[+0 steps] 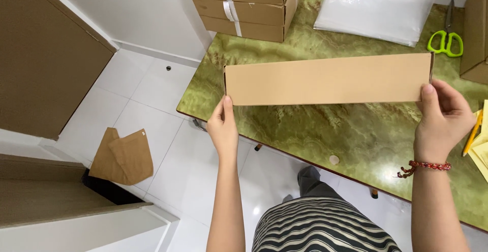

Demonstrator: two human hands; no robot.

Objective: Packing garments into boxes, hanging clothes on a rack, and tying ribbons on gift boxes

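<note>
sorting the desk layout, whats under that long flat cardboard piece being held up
Under the flat cardboard piece, held at its ends by the left hand and right hand, lies the green marbled table. The strip of tabletop directly beneath the cardboard is covered.

Your flat cardboard strip (328, 79) spans above the bench (356, 135): stacked boxes (244, 5) behind its left end, plastic sheets (373, 8) and scissors (446, 38) behind its right.

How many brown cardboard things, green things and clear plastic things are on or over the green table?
Brown cardboard: 3, the flat cardboard piece, the stack of boxes and a box at the right edge
Green: 1, scissors
Clear plastic: 1, pile of bags
Total: 5
</note>
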